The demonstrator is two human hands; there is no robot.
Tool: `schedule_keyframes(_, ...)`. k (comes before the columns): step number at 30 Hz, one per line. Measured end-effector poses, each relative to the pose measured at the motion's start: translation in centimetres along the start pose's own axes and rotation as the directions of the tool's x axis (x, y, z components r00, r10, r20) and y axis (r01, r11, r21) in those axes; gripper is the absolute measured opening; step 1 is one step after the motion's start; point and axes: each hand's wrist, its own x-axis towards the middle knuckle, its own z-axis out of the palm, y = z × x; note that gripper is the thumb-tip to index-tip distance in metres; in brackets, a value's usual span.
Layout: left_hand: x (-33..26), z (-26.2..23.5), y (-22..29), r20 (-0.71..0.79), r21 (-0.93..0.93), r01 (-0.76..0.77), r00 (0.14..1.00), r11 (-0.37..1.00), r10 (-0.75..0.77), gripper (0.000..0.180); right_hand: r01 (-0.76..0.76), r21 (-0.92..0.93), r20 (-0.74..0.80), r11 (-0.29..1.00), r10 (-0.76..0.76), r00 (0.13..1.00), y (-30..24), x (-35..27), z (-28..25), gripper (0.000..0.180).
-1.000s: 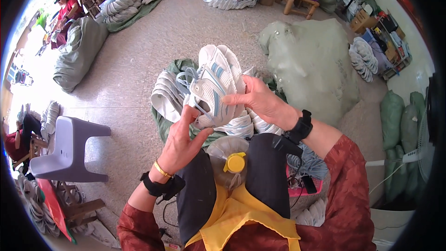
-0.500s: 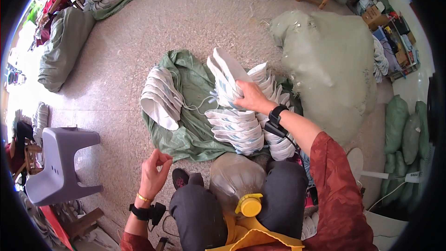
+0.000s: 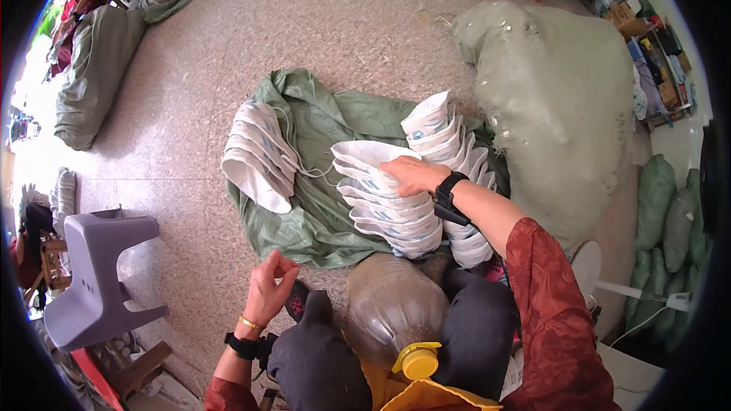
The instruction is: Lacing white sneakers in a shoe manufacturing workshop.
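My right hand (image 3: pixel 415 176) is closed on the edge of the top white shoe upper (image 3: pixel 373 154) of the middle stack, thumb and fingers pinching its rim. Beneath it lie several more uppers (image 3: pixel 403 232), nested in a row with blue marks on their sides. My left hand (image 3: pixel 272 285) hovers over the floor by my left knee, its fingertips pressed together. Whatever that pinch may hold is too small to make out. Another stack of uppers (image 3: pixel 259 156) rests on the left of the green cloth (image 3: pixel 304 240), with a white cord beside it. A third stack (image 3: pixel 438 129) stands behind my right wrist.
Between my knees sits a large plastic bottle (image 3: pixel 392 304) with a yellow cap (image 3: pixel 420 363). A big stuffed sack (image 3: pixel 548 114) lies to the right, and a grey plastic chair (image 3: pixel 91 281) stands on the left. Farther left, a person (image 3: pixel 84 0) sits beside another sack (image 3: pixel 103 76).
My right hand has come down toward me, bringing the raised shoe uppers onto the middle stack. My left hand stays pinched and has shifted slightly right in the picture. The view has shifted a little.
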Motion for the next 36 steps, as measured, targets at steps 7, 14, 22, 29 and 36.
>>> schedule_keyframes(7, 2.1, -0.3, -2.7, 0.052, 0.006, 0.109, 0.993, 0.994, -0.109, 0.016, 0.032, 0.016, 0.131, 0.999, -0.034, 0.991, 0.7, 1.6, -1.0, 0.054)
schedule_keyframes(14, 10.7, -2.2, -7.2, -0.202, -0.074, 0.228, 0.950, 0.971, -0.239, 0.031, -0.071, 0.016, 0.248, 0.997, 0.065, 0.967, 1.1, 2.7, 0.6, 0.048)
schedule_keyframes(22, 23.2, -2.6, -12.8, -0.452, -0.317, 0.408, 0.728, 0.856, -0.515, 0.095, -0.099, 0.070, 0.253, 0.993, 0.078, 0.964, 1.5, 2.7, 0.3, 0.050)
schedule_keyframes(29, 29.6, 2.5, -7.9, -0.629, -0.322, 0.574, 0.465, 0.753, -0.623, 0.125, -0.017, 0.177, 0.127, 0.984, -0.006, 0.992, 2.7, 2.3, 1.1, 0.046)
schedule_keyframes(36, 27.7, -2.0, -13.1, -0.660, -0.518, 0.104, 0.582, 0.849, -0.475, 0.056, 0.019, 0.243, 0.043, 0.970, -0.030, 0.999, 1.7, 2.6, 1.0, 0.046)
